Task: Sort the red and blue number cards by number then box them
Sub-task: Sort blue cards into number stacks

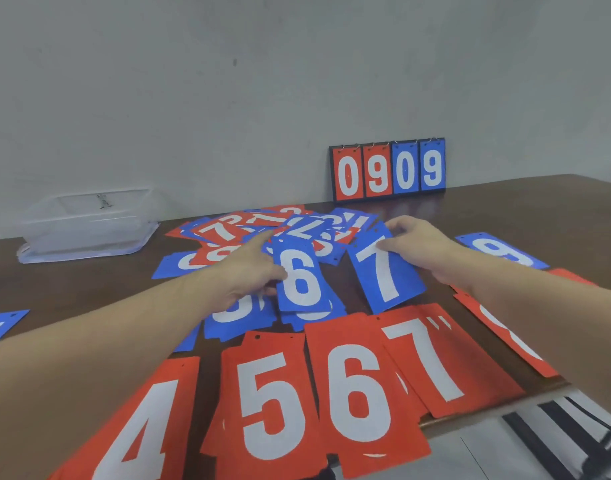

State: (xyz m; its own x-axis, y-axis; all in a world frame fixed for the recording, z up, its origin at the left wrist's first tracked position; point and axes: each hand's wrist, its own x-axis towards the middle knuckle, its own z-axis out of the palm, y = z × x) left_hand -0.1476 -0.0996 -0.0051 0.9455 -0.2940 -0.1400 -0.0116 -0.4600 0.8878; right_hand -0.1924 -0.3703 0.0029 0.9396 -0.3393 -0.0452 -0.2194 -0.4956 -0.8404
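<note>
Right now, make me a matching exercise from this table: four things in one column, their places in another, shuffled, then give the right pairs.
Things:
1. blue 6 card
2. blue 7 card
3. clear plastic box
4. scoreboard

Places:
A. standing against the wall at the back
B. far left of the table
C. in the left hand's grip
D. under the right hand's fingers

Pairs: 1-C, 2-D, 3-B, 4-A

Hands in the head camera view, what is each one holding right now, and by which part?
The left hand pinches the blue 6 card at its left edge. The right hand grips the blue 7 card by its top right corner.
</note>
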